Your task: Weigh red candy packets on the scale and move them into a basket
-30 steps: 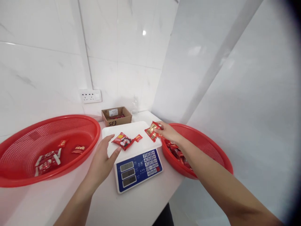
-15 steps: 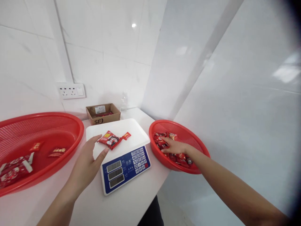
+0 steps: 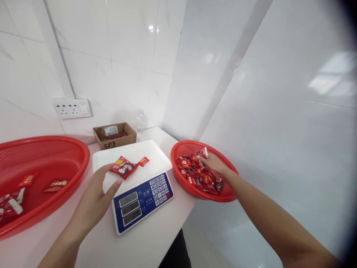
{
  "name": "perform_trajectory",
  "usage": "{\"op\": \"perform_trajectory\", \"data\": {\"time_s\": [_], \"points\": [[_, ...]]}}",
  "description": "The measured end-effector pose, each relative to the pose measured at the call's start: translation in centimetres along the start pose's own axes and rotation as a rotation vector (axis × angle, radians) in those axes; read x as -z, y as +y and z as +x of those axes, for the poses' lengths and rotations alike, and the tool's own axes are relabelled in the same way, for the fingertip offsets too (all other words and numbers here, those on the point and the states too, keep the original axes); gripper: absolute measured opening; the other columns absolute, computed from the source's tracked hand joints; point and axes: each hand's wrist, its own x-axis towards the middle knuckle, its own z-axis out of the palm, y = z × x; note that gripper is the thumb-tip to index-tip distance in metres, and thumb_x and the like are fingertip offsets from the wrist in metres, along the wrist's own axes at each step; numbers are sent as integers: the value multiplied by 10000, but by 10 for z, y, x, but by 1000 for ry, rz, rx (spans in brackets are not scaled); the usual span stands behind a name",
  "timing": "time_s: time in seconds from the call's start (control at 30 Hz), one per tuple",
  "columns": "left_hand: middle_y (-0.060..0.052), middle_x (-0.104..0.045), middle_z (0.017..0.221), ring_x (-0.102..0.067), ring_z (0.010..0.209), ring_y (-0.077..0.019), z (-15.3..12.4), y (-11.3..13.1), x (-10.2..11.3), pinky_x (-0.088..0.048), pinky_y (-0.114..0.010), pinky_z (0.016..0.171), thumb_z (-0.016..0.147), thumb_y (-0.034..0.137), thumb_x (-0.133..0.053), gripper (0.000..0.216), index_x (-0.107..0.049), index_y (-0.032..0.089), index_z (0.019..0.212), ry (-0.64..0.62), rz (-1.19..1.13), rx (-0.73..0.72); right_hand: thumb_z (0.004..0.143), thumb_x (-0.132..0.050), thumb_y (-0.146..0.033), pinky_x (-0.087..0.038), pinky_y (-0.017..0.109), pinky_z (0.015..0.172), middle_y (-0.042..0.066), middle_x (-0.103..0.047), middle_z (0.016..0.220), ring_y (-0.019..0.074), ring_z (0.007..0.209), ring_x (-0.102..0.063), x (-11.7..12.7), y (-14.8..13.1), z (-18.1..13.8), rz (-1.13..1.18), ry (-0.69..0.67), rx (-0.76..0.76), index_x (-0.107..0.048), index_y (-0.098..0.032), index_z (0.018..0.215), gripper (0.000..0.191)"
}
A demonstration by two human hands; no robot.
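On the white pan of the digital scale (image 3: 156, 158) lie a red snack packet (image 3: 124, 168) with a cartoon figure and a smaller red packet (image 3: 143, 161), their edges meeting. My left hand (image 3: 96, 190) is open at the pan's left side, thumb and fingers spread, the fingertips close to the larger packet's left edge; whether they touch it I cannot tell. Over the right red basket (image 3: 235, 178), my right hand (image 3: 213, 162) is closed on a red-and-white packet (image 3: 201, 152). Below it several small red packets (image 3: 208, 180) lie heaped in that basket.
At the left stands a larger red basket (image 3: 83, 156) with several red packets inside. Behind the scale are a cardboard box (image 3: 122, 141) with red packets in it and a clear plastic bottle (image 3: 141, 121). Walls (image 3: 134, 85) enclose the table's back and right.
My right hand has risen a little from the heap and now has a red-and-white packet in its fingers. The view has shifted slightly right; my left hand stays beside the packet on the scale.
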Motion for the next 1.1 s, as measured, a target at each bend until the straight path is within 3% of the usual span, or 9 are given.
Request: {"op": "perform_trajectory", "data": {"time_s": [0.13,0.27,0.33,0.47,0.53,0.63,0.8,0.9,1.1], "points": [[-118,-504,1271,-575,1007,-299,0,3,-1,-485,-337,620,822,551,-425,559,-388,252,1294,-28,-10,26,800,-516,-416,-454,356,810,109,-677,970,265,912,-616,5,16,-4,16,57,-95,-576,-144,1077,392],[-112,-504,1276,-576,1013,-299,0,2,-1,-487,-344,642,819,556,-425,557,-394,253,1286,-27,2,32,765,-566,-446,-414,394,926,162,-534,1277,280,1139,-523,1,25,-19,101,57,-201,-188,-131,1433,829],[-113,-497,1284,-553,1058,-308,0,1,-1,-486,-352,667,820,562,-417,562,-391,250,1287,-27,2,29,719,-605,-499,-364,407,991,162,-399,1403,295,1250,-416,-3,24,-29,83,-97,-148,-142,-145,1455,939],[-115,-494,1279,-517,1110,-320,-1,-1,-2,-482,-369,707,821,577,-398,577,-385,242,1290,-39,10,29,642,-676,-474,-343,450,999,119,-328,1455,347,1270,-377,-13,19,-46,-110,-621,-18,-266,-249,1437,922],[-112,-493,1277,-514,1113,-317,-1,0,-1,-482,-371,718,825,573,-394,573,-379,245,1295,-44,14,32,664,-653,-414,-328,481,993,119,-270,1481,368,1278,-355,-19,16,-50,-255,-684,-1,-250,-266,1441,887],[-110,-485,1287,-516,1108,-313,-1,0,-1,-484,-369,721,827,568,-397,574,-367,250,1304,-49,15,41,697,-606,-309,-346,455,970,127,-330,1447,346,1241,-407,-21,10,-54,-312,-670,49,-285,-259,1428,800],[-109,-478,1300,-521,1096,-315,-1,0,-1,-485,-363,699,822,577,-397,579,-372,251,1300,-53,15,41,678,-594,-192,-478,345,749,80,-616,1145,240,871,-624,-9,-4,-56,-128,-685,33,-573,-244,1182,508],[-114,-480,1300,-523,1093,-320,-1,-1,-2,-485,-358,674,820,577,-398,581,-377,246,1297,-54,10,36,708,-607,-262,-485,327,760,68,-629,1119,222,879,-621,1,-7,-56,-18,-614,-20,-597,-227,1127,421],[-113,-449,1339,-496,1130,-332,-1,-4,-3,-484,-366,683,822,575,-402,576,-376,250,1297,-58,-1,21,770,-534,-557,-530,320,676,85,-534,1288,258,1046,-567,8,2,-52,274,-371,-243,-462,-244,1268,593]]}}
